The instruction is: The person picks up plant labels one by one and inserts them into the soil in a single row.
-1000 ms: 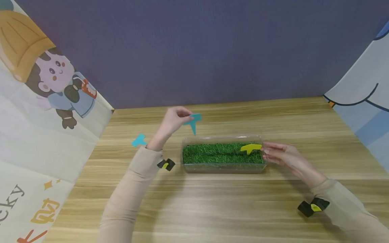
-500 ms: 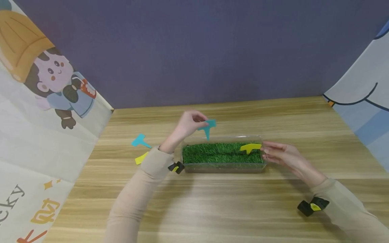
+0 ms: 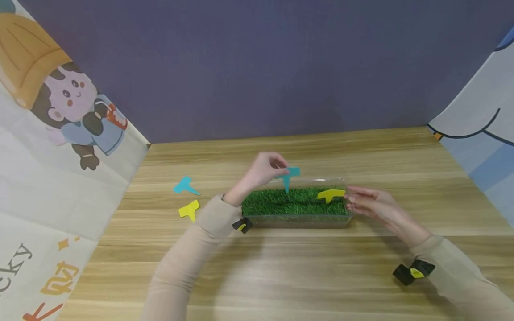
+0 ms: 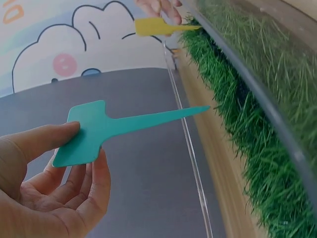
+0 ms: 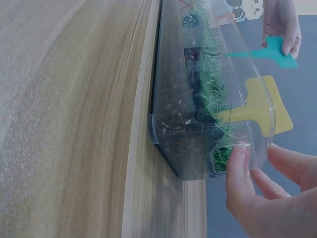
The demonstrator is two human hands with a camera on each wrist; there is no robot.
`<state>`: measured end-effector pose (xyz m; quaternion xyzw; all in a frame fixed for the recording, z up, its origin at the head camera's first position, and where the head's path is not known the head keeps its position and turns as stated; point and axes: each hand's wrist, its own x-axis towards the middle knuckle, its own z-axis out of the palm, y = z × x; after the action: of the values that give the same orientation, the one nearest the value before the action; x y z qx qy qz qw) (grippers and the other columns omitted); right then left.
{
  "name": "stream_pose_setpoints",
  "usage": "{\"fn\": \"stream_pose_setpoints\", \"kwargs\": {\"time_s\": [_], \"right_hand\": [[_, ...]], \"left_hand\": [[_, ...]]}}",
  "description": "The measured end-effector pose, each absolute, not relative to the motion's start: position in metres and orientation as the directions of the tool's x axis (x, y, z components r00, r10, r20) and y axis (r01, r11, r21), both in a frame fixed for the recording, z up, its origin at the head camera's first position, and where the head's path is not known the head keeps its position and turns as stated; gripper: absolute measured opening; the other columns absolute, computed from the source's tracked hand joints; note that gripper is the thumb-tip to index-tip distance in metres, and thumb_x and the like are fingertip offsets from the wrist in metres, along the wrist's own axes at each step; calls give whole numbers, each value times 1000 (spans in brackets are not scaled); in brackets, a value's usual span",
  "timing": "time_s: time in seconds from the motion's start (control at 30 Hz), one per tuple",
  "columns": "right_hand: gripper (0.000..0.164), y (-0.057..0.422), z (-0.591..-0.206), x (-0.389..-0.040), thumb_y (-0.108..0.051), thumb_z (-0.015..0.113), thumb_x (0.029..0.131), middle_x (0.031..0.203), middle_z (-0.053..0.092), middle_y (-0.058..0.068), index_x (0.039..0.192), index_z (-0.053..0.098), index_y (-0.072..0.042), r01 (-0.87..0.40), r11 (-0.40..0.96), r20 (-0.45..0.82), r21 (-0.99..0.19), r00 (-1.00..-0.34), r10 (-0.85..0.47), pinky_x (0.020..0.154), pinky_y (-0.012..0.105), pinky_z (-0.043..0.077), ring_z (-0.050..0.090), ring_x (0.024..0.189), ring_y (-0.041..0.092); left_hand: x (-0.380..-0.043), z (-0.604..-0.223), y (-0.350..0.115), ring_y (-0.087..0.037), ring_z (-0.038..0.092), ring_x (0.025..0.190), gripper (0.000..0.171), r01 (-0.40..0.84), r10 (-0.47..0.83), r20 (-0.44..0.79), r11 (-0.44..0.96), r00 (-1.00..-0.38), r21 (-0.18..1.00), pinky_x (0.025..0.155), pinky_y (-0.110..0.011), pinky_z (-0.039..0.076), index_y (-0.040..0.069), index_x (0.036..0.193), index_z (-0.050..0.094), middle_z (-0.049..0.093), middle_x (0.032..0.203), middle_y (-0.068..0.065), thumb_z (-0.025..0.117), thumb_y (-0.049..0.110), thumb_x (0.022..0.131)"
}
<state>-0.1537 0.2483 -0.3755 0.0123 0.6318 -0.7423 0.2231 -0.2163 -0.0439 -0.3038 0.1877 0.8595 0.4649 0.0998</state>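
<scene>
My left hand (image 3: 267, 169) pinches the wide head of a teal T-shaped plant label (image 4: 86, 134) between thumb and fingers. Its pointed stem aims down at the artificial grass (image 3: 281, 207) inside a clear plastic box (image 3: 297, 221); in the head view the tip overlaps the grass near the back wall. A yellow plant label (image 3: 331, 195) stands in the grass at the right end. My right hand (image 3: 375, 207) touches that end of the box, fingertips right at its wall and rim (image 5: 270, 109), the fingers fairly straight.
Left of the box, a second teal label (image 3: 185, 186) and another yellow label (image 3: 189, 209) lie flat on the wooden table (image 3: 313, 276). A dark wall panel (image 3: 281, 67) rises behind the table, with printed cloths at both sides.
My left hand has moved right and lower with the teal label, which now overlaps the grass. The yellow label lying on the table has come fully into view. My right hand stays put.
</scene>
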Motion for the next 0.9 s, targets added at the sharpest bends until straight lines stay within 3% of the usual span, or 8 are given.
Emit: {"fn": "stream_pose_setpoints", "kwargs": {"time_s": [0.2,0.9], "right_hand": [[61,249,-374,-157,-8,60,83,98,63,-6,133,26,6,343,-76,-303,-936,-898,-320,85,26,45,60,93,14],[65,255,-372,-167,-9,59,84,98,63,-7,134,22,7,348,-62,-310,-935,-891,-332,85,25,45,60,94,14]], "left_hand": [[-215,-303,-35,-17,59,76,15,216,428,-23,501,-904,838,67,-19,48,0,91,63,64,88,-11,65,5,78],[-215,-308,-16,-15,58,71,13,222,481,-58,504,-875,835,63,-18,48,0,89,63,64,86,-10,65,5,77]]}}
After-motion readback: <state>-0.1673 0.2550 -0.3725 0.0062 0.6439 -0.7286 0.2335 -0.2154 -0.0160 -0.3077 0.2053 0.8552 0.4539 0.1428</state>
